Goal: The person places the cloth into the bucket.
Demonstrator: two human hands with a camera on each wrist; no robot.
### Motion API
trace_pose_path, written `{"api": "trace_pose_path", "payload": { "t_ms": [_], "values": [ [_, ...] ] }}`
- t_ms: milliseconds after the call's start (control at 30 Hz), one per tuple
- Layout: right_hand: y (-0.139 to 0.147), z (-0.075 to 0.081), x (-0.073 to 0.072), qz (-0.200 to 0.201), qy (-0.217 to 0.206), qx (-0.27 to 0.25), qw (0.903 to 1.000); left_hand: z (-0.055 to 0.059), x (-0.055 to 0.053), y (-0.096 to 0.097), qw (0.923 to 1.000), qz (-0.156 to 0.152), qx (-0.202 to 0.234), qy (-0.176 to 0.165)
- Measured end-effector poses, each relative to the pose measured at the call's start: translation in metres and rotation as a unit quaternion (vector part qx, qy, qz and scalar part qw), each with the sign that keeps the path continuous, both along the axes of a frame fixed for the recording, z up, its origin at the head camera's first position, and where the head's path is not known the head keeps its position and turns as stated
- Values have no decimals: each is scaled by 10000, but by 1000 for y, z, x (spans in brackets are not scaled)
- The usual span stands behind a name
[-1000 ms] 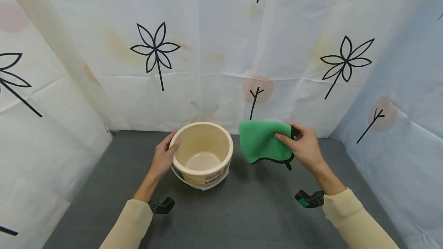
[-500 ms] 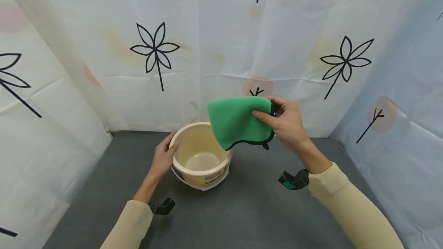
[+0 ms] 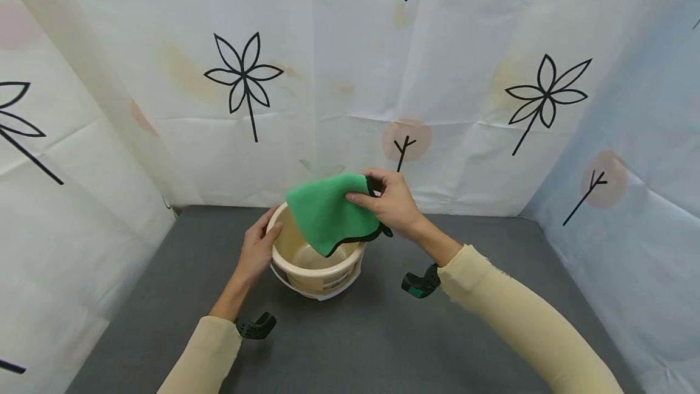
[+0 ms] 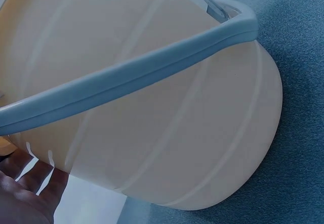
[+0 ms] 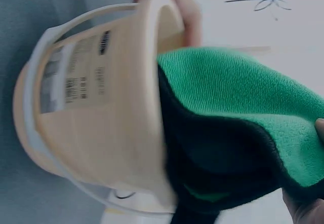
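Observation:
A cream plastic bucket stands upright on the table, its pale handle hanging down against the outer wall. My left hand grips its left rim, thumb over the edge and fingers along the outside. In the left wrist view those fingertips touch the wall. My right hand pinches a green cleaning cloth with dark edging by its right end. The cloth droops over the bucket's mouth and covers part of the opening. A printed label shows on the bucket in the right wrist view.
The grey table runs up to a white curtain with plant drawings behind it. More of that fabric encloses both sides. A dark wrist device is on the left arm, another wrist device on the right.
The right hand has carried the cloth leftward from beside the bucket, rising and then lowering, to above its opening. The left hand and the bucket have stayed in place.

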State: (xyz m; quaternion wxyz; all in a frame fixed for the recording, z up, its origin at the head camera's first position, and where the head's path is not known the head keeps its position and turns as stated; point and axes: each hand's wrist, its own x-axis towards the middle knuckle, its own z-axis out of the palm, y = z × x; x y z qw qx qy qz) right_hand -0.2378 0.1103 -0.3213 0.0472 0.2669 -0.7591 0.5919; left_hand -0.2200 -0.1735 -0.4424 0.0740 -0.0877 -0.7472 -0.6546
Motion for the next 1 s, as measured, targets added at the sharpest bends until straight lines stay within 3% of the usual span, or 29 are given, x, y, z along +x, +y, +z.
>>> {"api": "trace_pose_path", "payload": {
  "t_ms": [200,433,1000],
  "values": [
    [-14,-19,-10,36,-258,337,9991,2,0,1,9999,92,-83,-1],
    [-25,-27,-14,28,-261,774,9967,4,0,2,9998,212,3,-10],
    [-22,-32,-11,257,-625,422,9968,2,-1,2,9995,191,-175,-163]
  ]
}}
